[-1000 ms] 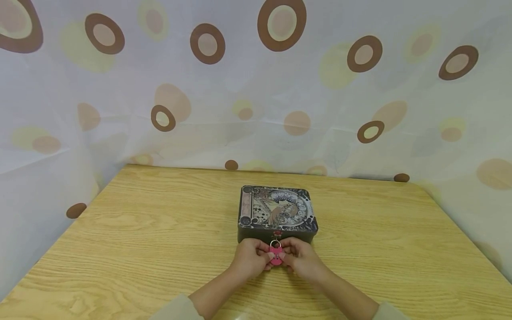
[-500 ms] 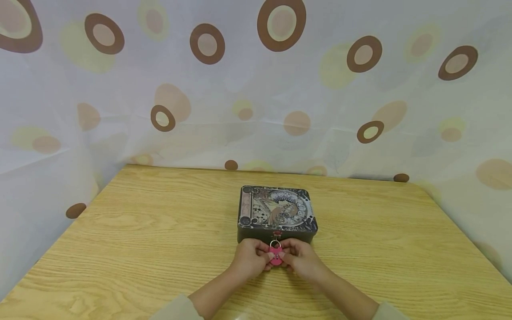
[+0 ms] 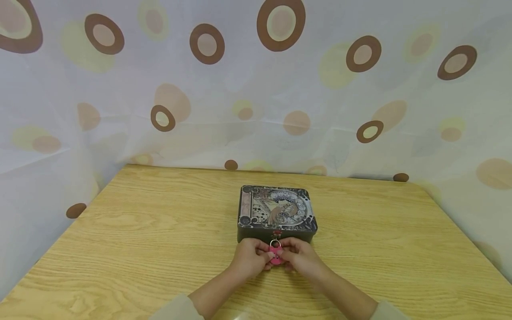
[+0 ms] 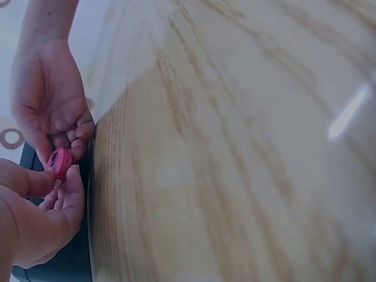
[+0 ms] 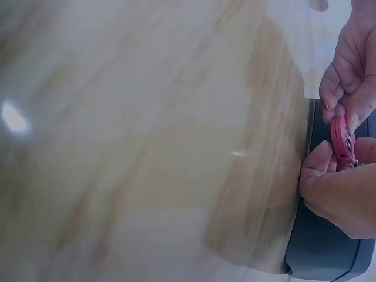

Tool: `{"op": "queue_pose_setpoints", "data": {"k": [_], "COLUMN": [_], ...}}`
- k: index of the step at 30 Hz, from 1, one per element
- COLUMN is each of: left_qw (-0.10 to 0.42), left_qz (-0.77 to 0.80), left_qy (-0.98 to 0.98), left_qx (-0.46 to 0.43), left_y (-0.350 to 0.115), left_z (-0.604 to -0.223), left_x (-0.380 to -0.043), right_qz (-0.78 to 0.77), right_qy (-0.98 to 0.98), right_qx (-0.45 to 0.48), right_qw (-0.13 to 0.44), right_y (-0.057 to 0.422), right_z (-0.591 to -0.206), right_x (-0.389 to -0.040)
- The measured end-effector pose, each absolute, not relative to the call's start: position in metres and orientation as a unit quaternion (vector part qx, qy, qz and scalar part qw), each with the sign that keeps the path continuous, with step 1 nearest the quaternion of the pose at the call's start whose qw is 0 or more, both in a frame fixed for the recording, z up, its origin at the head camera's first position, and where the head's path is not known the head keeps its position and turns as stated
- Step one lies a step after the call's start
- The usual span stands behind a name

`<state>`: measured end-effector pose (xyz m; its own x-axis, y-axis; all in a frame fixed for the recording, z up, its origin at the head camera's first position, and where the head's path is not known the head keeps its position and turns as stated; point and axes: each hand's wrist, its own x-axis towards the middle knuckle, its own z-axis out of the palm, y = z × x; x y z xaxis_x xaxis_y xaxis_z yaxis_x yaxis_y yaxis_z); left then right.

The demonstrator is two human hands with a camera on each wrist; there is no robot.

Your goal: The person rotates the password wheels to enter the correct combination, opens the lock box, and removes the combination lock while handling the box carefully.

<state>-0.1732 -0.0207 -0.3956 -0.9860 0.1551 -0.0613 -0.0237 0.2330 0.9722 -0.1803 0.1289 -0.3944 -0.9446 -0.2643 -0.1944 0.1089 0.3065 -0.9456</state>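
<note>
A pink combination padlock (image 3: 275, 256) with a silver shackle is held in front of the latch of a dark tin box (image 3: 278, 209) with a picture on its lid. From the left, my left hand (image 3: 251, 258) pinches the lock's body, thumb on its front. My right hand (image 3: 303, 260) grips the other side, its thumb over the number dials. Both wrist views show the padlock (image 4: 60, 163) between the two hands' fingertips, close to the box's dark side (image 5: 329, 247). Whether the shackle passes through the latch is too small to tell.
The box stands on a wood-grain table (image 3: 168, 222). Behind and beside the table hangs a pale sheet (image 3: 256, 89) with brown and yellow circles. A red piece (image 3: 277, 233) sits at the front edge of the lid, above the padlock.
My right thumb has shifted slightly over the padlock's dials. The left hand, the padlock and the box stay practically where they were.
</note>
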Motion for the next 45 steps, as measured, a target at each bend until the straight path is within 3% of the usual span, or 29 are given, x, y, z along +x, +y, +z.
{"op": "queue_pose_setpoints", "data": {"k": [14,45], "left_qw": [0.080,0.063], "left_qz": [0.617,0.604], "left_qy": [0.782,0.793], "left_qx": [0.036,0.046], "left_y": [-0.0205,-0.0200], "left_z": [-0.3944,-0.3935], "left_x": [-0.1731,-0.1719], "right_qz": [-0.604,-0.565], "right_qy": [0.774,0.804], "right_qx": [-0.060,-0.075], "right_qw": [0.181,0.169], "right_y": [0.1288,0.1243], "right_z": [-0.3951,-0.3933], "right_x": [-0.1806,-0.1798]}}
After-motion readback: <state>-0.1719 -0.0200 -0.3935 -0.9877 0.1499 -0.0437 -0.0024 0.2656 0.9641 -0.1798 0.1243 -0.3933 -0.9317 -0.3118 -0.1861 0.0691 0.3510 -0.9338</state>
